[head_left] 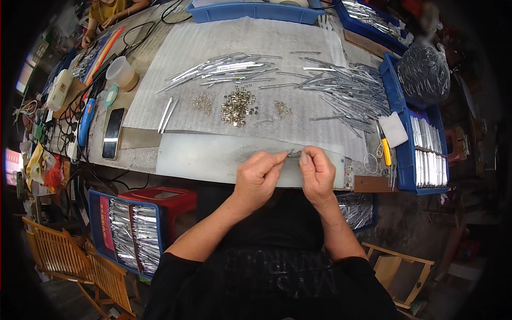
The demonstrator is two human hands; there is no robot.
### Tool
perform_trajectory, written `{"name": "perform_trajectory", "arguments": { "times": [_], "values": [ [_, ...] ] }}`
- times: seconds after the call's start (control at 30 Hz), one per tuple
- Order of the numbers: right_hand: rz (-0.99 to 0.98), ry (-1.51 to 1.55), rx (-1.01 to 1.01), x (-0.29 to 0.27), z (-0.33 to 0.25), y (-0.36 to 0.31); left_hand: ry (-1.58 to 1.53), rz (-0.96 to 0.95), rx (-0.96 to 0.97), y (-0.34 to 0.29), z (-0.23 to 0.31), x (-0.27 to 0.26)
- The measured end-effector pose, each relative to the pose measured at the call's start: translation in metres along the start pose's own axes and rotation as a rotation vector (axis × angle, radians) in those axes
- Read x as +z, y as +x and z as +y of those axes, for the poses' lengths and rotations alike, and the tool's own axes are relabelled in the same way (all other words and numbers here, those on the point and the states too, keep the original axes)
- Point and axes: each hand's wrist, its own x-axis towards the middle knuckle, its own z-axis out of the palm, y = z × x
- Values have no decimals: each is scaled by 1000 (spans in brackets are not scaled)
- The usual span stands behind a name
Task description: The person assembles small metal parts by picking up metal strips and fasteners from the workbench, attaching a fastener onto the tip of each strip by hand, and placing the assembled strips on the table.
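Note:
Both of my hands are over the near edge of the work table, close together. My left hand [258,177] is closed, its thumb and forefinger pinching a tiny dark metallic piece. Facing it, my right hand [319,177] is closed too, fingertips pressed together at about the same spot. What sits between the fingertips is too small to name. Under the hands lies a smooth pale plate [208,157]. Beyond it, on white foam sheet [176,58], are a heap of small shiny metal rings or beads [237,109] and two smaller piles of tiny parts, one left [202,104], one right [282,109].
Thin silver rods lie in a left bundle [229,68] and a right heap [346,93]. Blue bins [401,154] stand at right. A yellow-handled tool [385,151], a phone [113,133] and a plastic cup [121,73] are nearby. Another person [109,12] sits far left.

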Motion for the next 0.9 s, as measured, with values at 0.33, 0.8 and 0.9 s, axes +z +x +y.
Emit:
{"name": "perform_trajectory", "arguments": {
  "times": [0.33, 0.8, 0.9],
  "values": [
    [82, -12, 56, -25, 17, -4, 483, -394, 212, 8, -9, -42],
    [173, 344, 207, -25, 17, -3, 414, -598, 482, 37, -16, 16],
    [172, 388, 222, -26, 18, -6, 363, -556, 471, 38, -15, 13]
  ]
}}
